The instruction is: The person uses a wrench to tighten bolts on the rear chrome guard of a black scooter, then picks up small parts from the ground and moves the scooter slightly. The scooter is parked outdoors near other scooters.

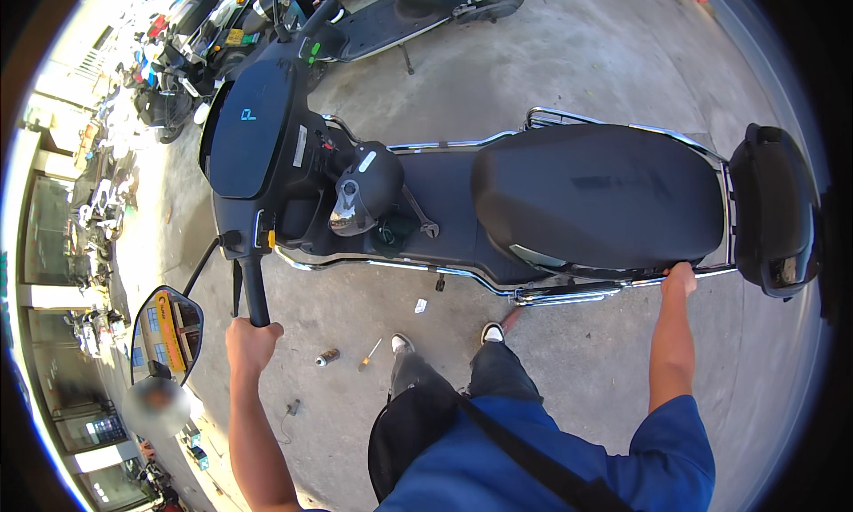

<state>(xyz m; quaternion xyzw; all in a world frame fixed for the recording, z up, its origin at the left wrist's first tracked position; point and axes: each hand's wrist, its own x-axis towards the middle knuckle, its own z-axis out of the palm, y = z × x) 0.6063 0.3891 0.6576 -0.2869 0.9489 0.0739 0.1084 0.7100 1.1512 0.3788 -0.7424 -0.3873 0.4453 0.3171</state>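
Observation:
A black electric scooter stands across in front of me, its front end to the left. My left hand is wrapped round the end of its near handlebar grip, beside the brake lever. At the rear, my right hand closes on the near lower edge of the long black seat, next to the chrome side rail; its fingertips are hidden. A grey helmet with a shiny visor sits in the footwell. Beside it on the footboard lies a metal wrench.
A black top box is fixed behind the seat. A round mirror sticks out near my left arm. On the concrete lie a screwdriver, a small can and a white scrap. Another scooter stands beyond.

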